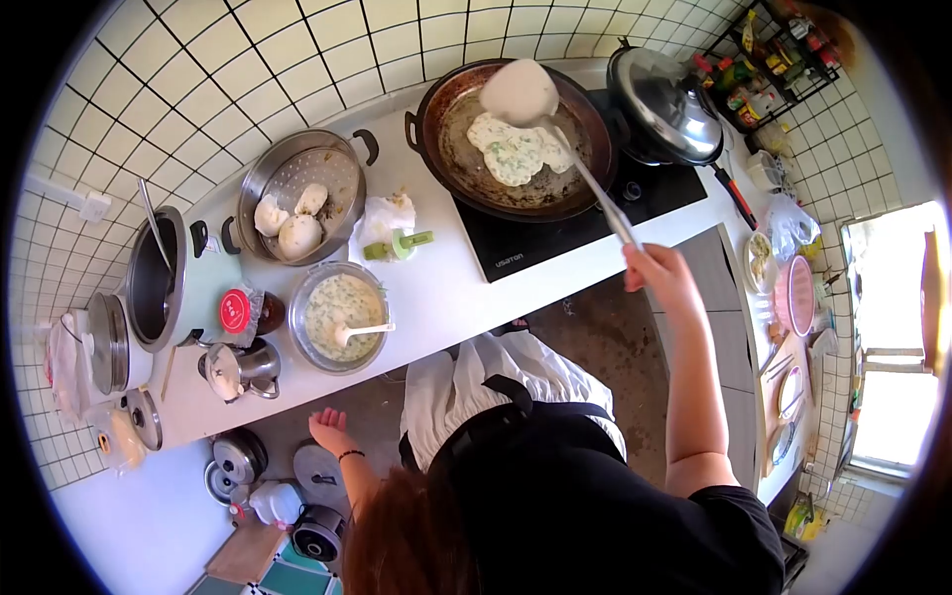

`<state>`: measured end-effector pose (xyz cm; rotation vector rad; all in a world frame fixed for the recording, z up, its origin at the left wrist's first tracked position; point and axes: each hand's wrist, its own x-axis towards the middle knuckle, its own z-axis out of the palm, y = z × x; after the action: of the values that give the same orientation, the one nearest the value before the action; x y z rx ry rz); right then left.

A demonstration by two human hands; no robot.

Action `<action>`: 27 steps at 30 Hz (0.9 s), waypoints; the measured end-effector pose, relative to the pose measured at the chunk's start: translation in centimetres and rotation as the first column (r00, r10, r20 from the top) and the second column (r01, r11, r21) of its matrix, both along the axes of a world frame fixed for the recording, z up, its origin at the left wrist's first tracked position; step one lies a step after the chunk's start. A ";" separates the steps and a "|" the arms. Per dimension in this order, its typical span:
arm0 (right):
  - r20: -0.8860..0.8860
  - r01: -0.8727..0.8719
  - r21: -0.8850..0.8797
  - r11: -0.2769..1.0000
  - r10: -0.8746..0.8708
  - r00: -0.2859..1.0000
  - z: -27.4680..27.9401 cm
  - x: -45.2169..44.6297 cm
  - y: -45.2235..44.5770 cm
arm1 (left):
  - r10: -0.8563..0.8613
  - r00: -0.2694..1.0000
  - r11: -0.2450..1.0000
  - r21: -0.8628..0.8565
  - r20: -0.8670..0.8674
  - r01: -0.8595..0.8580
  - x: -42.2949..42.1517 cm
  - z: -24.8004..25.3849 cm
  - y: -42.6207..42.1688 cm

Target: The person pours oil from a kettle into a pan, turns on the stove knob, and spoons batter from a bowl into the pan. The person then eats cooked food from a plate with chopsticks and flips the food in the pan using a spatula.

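My right hand is closed around the long metal handle of a wok spatula. Its broad, pale head is over the far part of a dark, two-handled pan. In that pan lies a pale, green-flecked batter pancake, irregular in outline, just nearer me than the spatula head. My left hand hangs by the counter's front edge, fingers loosely apart and holding nothing. Closest to it on the counter are a steel pitcher and a clear bowl of green-flecked batter, with a white ladle resting in it.
The pan sits on a black cooktop, beside a lidded pot. Left of it are a steamer pot with buns, a green brush and a pale green cooker. A pink basket stands on the right counter.
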<state>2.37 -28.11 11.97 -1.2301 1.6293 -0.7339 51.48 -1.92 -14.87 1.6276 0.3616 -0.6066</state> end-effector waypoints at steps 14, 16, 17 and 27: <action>-0.217 -0.286 0.063 0.956 0.293 0.931 -2.2 -1.8 -12.3 | 0.223 0.974 0.953 0.220 -0.049 -0.207 -2.6 -14.5 18.3; -0.231 -0.322 0.063 0.945 0.328 0.916 -2.4 -0.9 -13.2 | 0.100 0.995 0.976 0.192 0.003 -0.099 -3.4 -14.5 19.0; -0.231 -0.330 0.066 0.942 0.336 0.913 -2.2 -0.4 -13.4 | 0.103 0.995 0.979 0.176 -0.017 -0.098 -4.0 -13.8 18.7; -0.294 -0.340 0.216 0.915 0.393 0.871 0.5 -0.2 -12.5 | 0.309 0.915 0.948 0.161 -0.258 -0.274 -3.3 -15.6 15.8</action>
<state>2.19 -40.60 12.48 -1.5509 1.6103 -0.1569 48.16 13.85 -30.47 1.5636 0.8514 -0.5946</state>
